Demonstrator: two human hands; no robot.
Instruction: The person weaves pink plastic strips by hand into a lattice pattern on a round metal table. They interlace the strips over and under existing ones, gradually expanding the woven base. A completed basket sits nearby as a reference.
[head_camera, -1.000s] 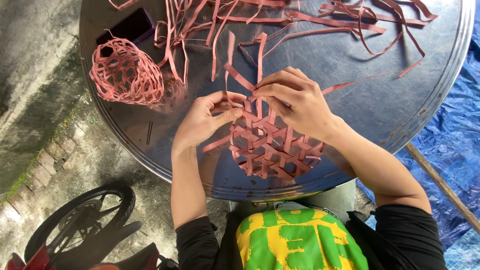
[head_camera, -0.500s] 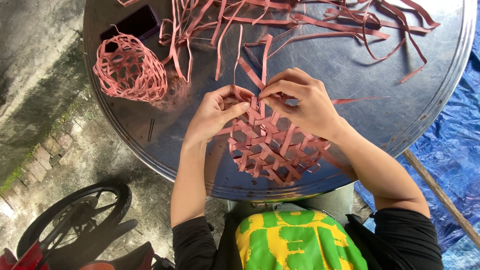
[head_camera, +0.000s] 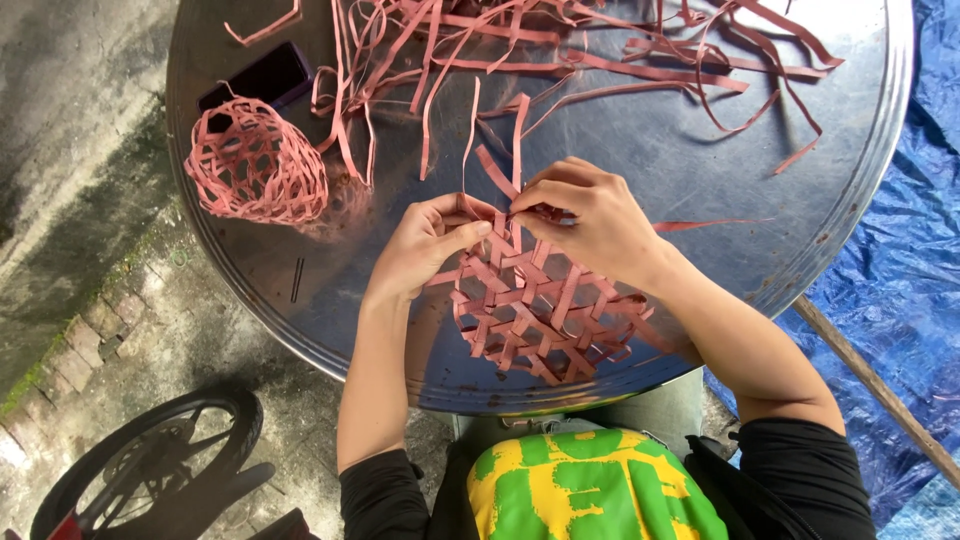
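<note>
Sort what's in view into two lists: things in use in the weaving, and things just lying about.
In use: left hand and right hand, both pinching the flat woven mat at its top edge; loose pink strips; round metal table.

Lying about: finished woven basket; dark phone; wheel; blue tarp; wooden pole.

We see one screen-bearing thing on the round metal table: a dark, flat rectangular device, likely a phone, lying near the far left edge. It is black to deep purple, with rounded corners, its face dark. A woven pink basket sits just in front of it, covering its near edge, and loose pink strips lie against its right end. We see no packages, labels or signs.
</note>
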